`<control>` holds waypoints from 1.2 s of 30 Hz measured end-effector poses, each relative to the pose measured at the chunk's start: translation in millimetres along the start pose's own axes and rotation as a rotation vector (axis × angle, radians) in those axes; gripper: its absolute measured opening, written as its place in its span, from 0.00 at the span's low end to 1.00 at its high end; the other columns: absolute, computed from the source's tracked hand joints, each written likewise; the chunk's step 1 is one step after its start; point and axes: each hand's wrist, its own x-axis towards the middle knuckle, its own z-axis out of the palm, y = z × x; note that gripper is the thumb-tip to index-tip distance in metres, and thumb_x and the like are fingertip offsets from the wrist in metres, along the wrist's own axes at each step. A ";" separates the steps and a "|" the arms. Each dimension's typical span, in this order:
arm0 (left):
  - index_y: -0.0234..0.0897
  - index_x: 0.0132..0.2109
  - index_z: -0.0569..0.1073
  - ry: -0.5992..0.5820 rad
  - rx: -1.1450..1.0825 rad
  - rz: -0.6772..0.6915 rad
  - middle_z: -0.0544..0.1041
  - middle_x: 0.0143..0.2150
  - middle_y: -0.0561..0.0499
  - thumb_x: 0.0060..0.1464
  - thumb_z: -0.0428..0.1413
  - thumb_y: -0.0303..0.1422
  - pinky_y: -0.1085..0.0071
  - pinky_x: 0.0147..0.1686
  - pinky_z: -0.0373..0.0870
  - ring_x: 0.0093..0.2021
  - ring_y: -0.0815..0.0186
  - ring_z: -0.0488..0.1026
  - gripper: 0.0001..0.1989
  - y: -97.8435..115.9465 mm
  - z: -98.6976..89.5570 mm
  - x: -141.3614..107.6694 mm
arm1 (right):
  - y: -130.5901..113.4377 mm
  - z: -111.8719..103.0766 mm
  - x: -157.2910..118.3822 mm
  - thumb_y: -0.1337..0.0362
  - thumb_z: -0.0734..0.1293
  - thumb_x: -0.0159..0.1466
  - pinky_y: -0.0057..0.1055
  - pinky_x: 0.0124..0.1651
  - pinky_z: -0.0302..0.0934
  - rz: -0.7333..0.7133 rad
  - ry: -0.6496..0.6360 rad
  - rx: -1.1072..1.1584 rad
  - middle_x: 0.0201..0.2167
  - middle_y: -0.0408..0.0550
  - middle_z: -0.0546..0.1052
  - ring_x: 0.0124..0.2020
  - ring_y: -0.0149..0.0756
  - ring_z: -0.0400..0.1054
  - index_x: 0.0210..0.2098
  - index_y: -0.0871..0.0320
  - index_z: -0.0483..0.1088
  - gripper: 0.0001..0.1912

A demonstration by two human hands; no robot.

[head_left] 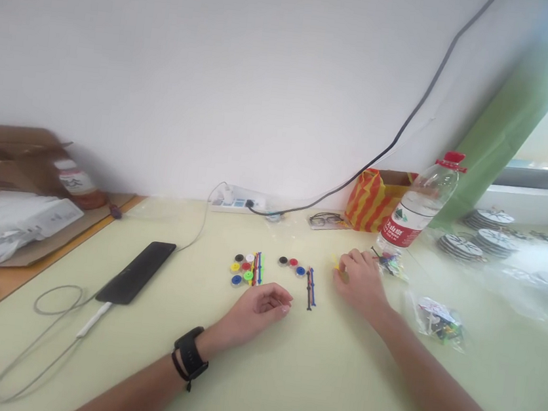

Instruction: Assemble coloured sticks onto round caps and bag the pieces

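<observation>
My left hand [262,306] rests on the pale table with its fingers curled and apart, nothing in it. Just beyond it lie several round coloured discs [246,266] beside a row of thin coloured sticks [257,268]. Farther right is a smaller group: a black disc [283,260], a red disc [294,262] and a blue disc [301,271], with dark and blue sticks [311,289] near them. My right hand [357,278] is closed at the fingertips around a small yellow piece [337,265], mostly covered by the fingers.
Plastic bags of small parts [441,322] lie right of my right arm. A water bottle [414,211] and a striped bag [373,200] stand behind. Left are a phone [136,272], its cable and a cardboard box [22,157]. Glasses [326,220] lie by the wall.
</observation>
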 end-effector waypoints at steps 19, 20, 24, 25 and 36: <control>0.36 0.42 0.78 -0.004 0.036 0.032 0.78 0.40 0.48 0.60 0.62 0.39 0.68 0.42 0.71 0.39 0.65 0.74 0.10 6.3 2.6 -0.6 | -26.6 -16.2 -4.6 0.72 0.63 0.66 0.43 0.50 0.60 -0.307 -0.176 0.350 0.37 0.48 0.76 0.43 0.44 0.66 0.34 0.55 0.67 0.06; 0.36 0.42 0.78 0.000 0.044 0.036 0.78 0.40 0.48 0.60 0.62 0.39 0.68 0.41 0.71 0.39 0.65 0.74 0.10 6.6 2.9 -0.5 | -27.0 -18.0 -4.4 0.72 0.63 0.66 0.43 0.50 0.60 -0.305 -0.173 0.366 0.37 0.48 0.76 0.43 0.43 0.67 0.35 0.55 0.66 0.06; 0.37 0.42 0.77 0.054 0.158 0.091 0.78 0.41 0.47 0.63 0.59 0.37 0.67 0.43 0.72 0.41 0.63 0.75 0.08 4.9 4.0 -1.4 | -31.2 -24.7 -5.5 0.71 0.60 0.69 0.43 0.50 0.61 -0.259 -0.177 0.424 0.38 0.48 0.77 0.44 0.43 0.69 0.36 0.54 0.63 0.06; 0.37 0.43 0.77 0.080 0.216 0.116 0.78 0.42 0.47 0.63 0.58 0.37 0.66 0.43 0.73 0.41 0.62 0.75 0.08 4.0 4.3 -2.0 | -32.5 -26.1 -6.1 0.71 0.60 0.69 0.42 0.49 0.61 -0.235 -0.192 0.434 0.38 0.48 0.76 0.42 0.43 0.69 0.36 0.54 0.62 0.06; 0.47 0.58 0.75 -0.103 0.697 0.320 0.74 0.63 0.47 0.63 0.58 0.34 0.52 0.63 0.64 0.64 0.51 0.64 0.17 16.8 8.3 -16.0 | -35.6 -23.2 -6.7 0.69 0.53 0.73 0.38 0.46 0.63 -0.158 -0.171 0.523 0.41 0.50 0.73 0.42 0.42 0.69 0.48 0.53 0.63 0.11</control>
